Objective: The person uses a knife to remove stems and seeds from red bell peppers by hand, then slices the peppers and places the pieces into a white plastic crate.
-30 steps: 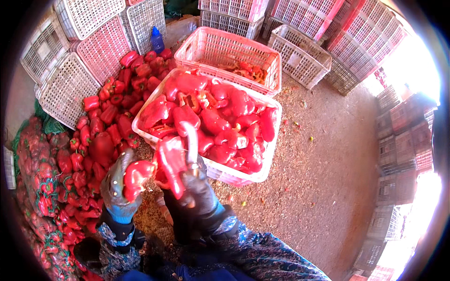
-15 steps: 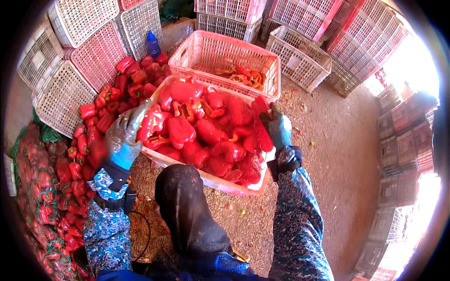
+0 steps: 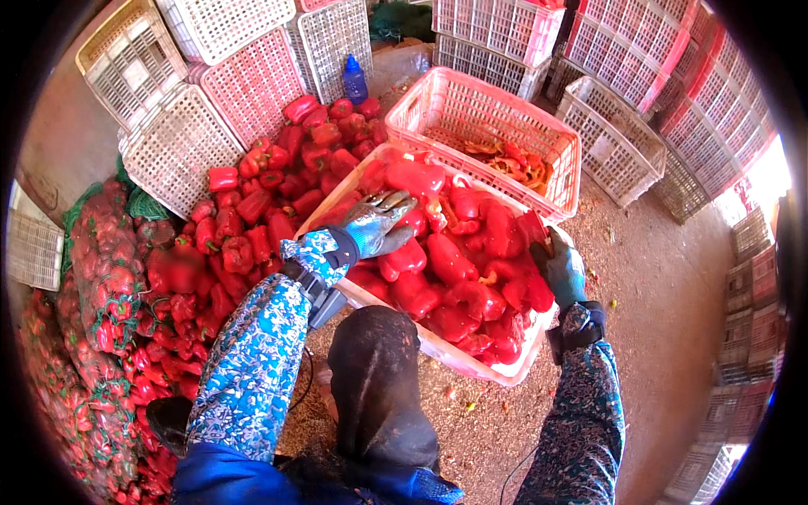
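Note:
A pale, pink-stained crate (image 3: 404,326) in front of me is heaped with glossy red bell peppers (image 3: 452,257), several split or cut. My left hand (image 3: 376,224), in a wet blue-grey glove, lies on the peppers at the left side of the heap, palm down and fingers stretched out. My right hand (image 3: 559,268), gloved in blue with dark fingers, rests at the crate's right edge against the outermost peppers, its fingers apart. Neither hand has a pepper in its grasp.
A pink crate (image 3: 484,93) behind holds orange-red pepper scraps (image 3: 515,162). Whole peppers (image 3: 252,206) are piled at left beside filled net sacks (image 3: 101,278). Crate stacks (image 3: 623,50) stand at the back. A blue bottle (image 3: 354,82) stands behind the pile. My dark-clad knee (image 3: 374,370) is near the crate.
My left hand has moved from the crate's left edge inward onto the peppers. The right hand stays at the right edge. The whole view has shifted, so the scene sits farther right.

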The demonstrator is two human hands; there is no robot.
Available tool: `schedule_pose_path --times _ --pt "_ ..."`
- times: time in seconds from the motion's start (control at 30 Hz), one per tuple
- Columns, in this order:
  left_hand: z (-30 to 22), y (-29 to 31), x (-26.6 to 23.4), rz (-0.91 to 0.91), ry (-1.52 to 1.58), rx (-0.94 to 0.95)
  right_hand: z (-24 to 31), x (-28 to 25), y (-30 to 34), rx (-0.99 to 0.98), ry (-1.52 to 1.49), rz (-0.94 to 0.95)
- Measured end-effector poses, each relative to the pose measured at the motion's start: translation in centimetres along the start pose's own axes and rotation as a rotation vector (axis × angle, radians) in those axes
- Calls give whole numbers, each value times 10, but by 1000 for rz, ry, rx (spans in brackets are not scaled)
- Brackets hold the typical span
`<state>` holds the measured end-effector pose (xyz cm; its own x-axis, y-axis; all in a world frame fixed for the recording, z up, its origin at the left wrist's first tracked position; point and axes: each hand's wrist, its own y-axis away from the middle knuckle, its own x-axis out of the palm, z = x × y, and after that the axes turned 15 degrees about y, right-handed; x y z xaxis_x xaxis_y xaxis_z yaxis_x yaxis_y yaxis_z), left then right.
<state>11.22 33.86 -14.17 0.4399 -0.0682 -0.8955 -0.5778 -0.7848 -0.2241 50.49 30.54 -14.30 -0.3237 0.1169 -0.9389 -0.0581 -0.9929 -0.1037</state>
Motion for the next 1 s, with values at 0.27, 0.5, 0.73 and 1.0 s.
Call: schedule_pose_path --times 0.27,0.5,0.73,1.0 --pt "-6 121 -57 -566 1192 -127 -59 38 -21 -124 -166 -41" --pt "-32 369 -38 -949 1071 -658 -12 -11 50 -93 -348 -61" --pt "-16 569 149 -1745 1432 -630 145 -62 123 -594 -513 40" --pt "-39 627 260 -1669 850 -1460 367 11 223 -507 -791 894"
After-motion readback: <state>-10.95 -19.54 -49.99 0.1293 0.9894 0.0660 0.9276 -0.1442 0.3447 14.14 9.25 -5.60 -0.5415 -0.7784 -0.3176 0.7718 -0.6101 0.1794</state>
